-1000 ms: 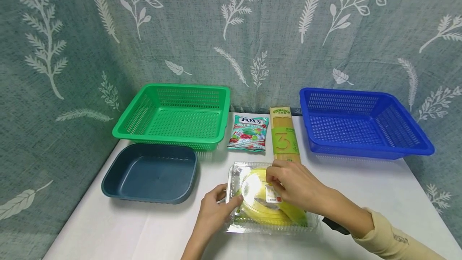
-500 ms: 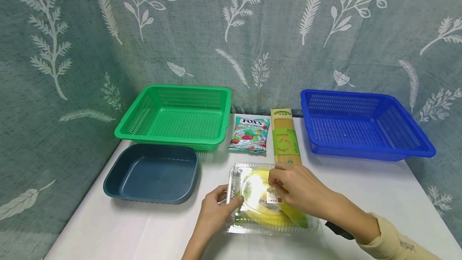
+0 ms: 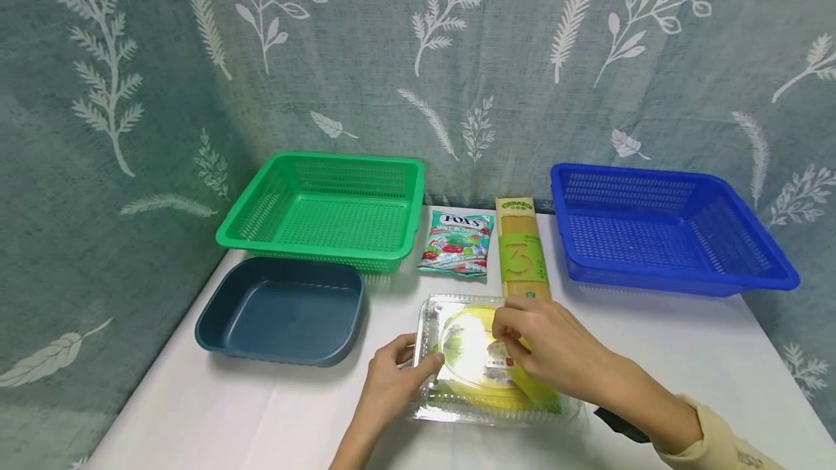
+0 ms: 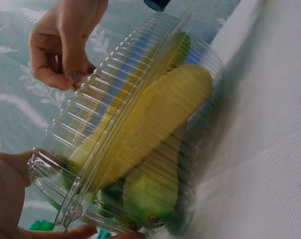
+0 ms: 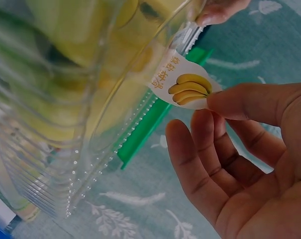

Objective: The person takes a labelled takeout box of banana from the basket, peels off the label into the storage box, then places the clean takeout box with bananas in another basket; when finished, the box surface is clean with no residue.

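Observation:
A clear plastic clamshell box [image 3: 439,403] lies on the table with yellow-green bananas [image 4: 160,117] inside, seen through its ribbed wall. My left hand [image 3: 390,383] grips the box's left side, thumb on top of the lid. Over the lid, my right hand [image 3: 551,343] pinches the edge of a white banana sticker [image 5: 176,74] between thumb and fingers. In the right wrist view the pinched end stands off the lid, while the other end still lies against it. The sticker's flat part shows beside the right hand in the head view.
Behind the box lie a candy bag [image 3: 456,244] and a pack of spaghetti [image 3: 522,256]. A green basket [image 3: 222,236] and a dark blue-green tub [image 3: 204,345] stand on the left, a blue basket [image 3: 653,278] at the back right. A patterned curtain [image 3: 366,35] hangs behind the table.
The head view has drifted slightly, so everything sits a little further right. Both hands keep their holds, and a bit less of the sticker shows flat on the lid.

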Action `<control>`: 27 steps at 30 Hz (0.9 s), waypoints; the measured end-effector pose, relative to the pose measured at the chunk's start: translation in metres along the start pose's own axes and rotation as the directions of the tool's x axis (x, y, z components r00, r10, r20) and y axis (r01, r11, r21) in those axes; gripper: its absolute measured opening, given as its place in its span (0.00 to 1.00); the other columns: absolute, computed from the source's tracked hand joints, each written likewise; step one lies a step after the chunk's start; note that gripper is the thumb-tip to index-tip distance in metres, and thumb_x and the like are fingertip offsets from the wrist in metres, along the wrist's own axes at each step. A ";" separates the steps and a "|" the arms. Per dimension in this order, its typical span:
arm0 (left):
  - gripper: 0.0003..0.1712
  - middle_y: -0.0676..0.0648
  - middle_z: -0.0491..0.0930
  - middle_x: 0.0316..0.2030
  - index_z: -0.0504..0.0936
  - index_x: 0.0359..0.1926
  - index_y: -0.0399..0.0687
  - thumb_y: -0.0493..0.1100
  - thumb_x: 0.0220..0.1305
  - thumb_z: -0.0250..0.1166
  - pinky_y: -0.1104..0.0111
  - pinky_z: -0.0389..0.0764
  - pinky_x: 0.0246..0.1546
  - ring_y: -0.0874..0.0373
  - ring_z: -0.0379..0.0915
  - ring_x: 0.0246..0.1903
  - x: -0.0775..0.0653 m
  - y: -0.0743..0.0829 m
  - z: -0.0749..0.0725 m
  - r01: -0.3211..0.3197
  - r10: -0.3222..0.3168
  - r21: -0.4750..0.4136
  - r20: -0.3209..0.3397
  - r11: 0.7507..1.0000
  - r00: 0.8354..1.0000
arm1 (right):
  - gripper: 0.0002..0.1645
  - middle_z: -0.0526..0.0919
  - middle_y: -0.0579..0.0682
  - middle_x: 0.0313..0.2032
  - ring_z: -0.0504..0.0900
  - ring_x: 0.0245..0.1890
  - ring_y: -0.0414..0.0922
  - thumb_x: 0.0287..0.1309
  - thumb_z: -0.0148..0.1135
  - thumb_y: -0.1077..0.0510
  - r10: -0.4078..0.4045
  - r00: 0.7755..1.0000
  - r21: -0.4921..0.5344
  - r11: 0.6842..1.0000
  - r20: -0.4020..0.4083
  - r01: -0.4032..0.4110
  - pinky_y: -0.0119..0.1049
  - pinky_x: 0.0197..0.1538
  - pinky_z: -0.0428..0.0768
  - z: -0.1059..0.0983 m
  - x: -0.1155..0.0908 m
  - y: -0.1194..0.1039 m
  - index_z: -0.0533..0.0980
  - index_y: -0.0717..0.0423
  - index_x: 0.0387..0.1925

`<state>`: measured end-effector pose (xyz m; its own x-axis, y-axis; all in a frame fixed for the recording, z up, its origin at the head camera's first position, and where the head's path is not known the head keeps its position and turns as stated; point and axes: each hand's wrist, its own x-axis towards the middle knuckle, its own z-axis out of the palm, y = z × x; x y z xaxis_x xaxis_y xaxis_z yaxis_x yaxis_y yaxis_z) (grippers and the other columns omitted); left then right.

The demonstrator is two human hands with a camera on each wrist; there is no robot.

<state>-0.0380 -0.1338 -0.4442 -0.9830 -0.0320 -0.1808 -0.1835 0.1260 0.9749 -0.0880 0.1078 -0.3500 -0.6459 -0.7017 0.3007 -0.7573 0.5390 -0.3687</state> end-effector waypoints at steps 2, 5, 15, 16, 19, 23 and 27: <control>0.33 0.38 0.83 0.50 0.78 0.60 0.36 0.51 0.58 0.74 0.63 0.84 0.27 0.55 0.83 0.32 0.000 0.000 0.000 -0.001 0.001 0.002 -0.001 1.000 1.000 | 0.16 0.75 0.35 0.29 0.76 0.29 0.32 0.49 0.72 0.70 -0.007 1.000 0.000 1.000 -0.010 0.007 0.34 0.35 0.78 -0.001 -0.001 -0.001 0.77 0.46 0.28; 0.33 0.38 0.83 0.50 0.78 0.59 0.36 0.50 0.58 0.73 0.64 0.84 0.26 0.55 0.82 0.32 0.000 0.000 0.000 0.001 -0.001 0.004 -0.007 1.000 1.000 | 0.16 0.76 0.35 0.29 0.75 0.29 0.32 0.49 0.72 0.71 -0.020 1.000 0.002 1.000 -0.017 0.020 0.33 0.34 0.78 -0.002 -0.001 -0.001 0.77 0.47 0.28; 0.34 0.37 0.82 0.52 0.77 0.61 0.37 0.51 0.58 0.73 0.63 0.84 0.27 0.54 0.83 0.34 0.001 0.000 0.001 0.017 -0.017 0.000 -0.002 1.000 1.000 | 0.17 0.74 0.34 0.29 0.74 0.28 0.33 0.48 0.73 0.71 -0.043 0.998 -0.005 0.999 -0.054 0.043 0.32 0.33 0.77 -0.006 -0.007 -0.005 0.77 0.46 0.28; 0.34 0.37 0.82 0.53 0.77 0.61 0.37 0.51 0.58 0.73 0.62 0.85 0.27 0.54 0.83 0.35 0.001 0.001 0.002 0.016 -0.016 -0.001 -0.002 1.000 1.000 | 0.18 0.74 0.34 0.29 0.74 0.28 0.33 0.47 0.74 0.71 -0.045 0.997 -0.007 0.999 -0.056 0.044 0.33 0.33 0.77 -0.006 -0.007 -0.005 0.77 0.46 0.28; 0.34 0.36 0.81 0.53 0.77 0.61 0.37 0.50 0.58 0.73 0.62 0.85 0.28 0.54 0.83 0.36 0.002 0.000 0.002 0.014 -0.014 -0.002 -0.003 1.000 1.000 | 0.18 0.73 0.34 0.29 0.74 0.28 0.33 0.46 0.75 0.70 -0.047 0.997 -0.026 0.999 -0.062 0.046 0.33 0.34 0.77 -0.008 -0.009 -0.007 0.77 0.46 0.28; 0.33 0.36 0.81 0.53 0.78 0.60 0.38 0.50 0.57 0.74 0.62 0.85 0.28 0.52 0.83 0.38 0.002 0.000 0.003 0.001 -0.001 0.011 -0.008 1.000 1.000 | 0.18 0.74 0.33 0.29 0.74 0.28 0.33 0.45 0.76 0.69 -0.054 0.995 -0.033 0.998 -0.085 0.051 0.32 0.33 0.77 -0.011 -0.011 -0.011 0.77 0.45 0.28; 0.33 0.36 0.82 0.52 0.79 0.58 0.38 0.51 0.56 0.74 0.64 0.84 0.30 0.51 0.83 0.41 0.003 -0.002 0.003 -0.008 0.009 0.043 -0.020 0.999 1.000 | 0.18 0.75 0.33 0.30 0.74 0.28 0.32 0.45 0.76 0.70 -0.088 0.987 -0.019 0.996 -0.137 0.086 0.30 0.32 0.77 -0.015 -0.011 -0.014 0.78 0.45 0.28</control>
<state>-0.0402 -0.1311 -0.4466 -0.9843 -0.0507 -0.1694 -0.1756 0.1692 0.9698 -0.0719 0.1150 -0.3348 -0.5842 -0.6759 0.4493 -0.8116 0.4857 -0.3246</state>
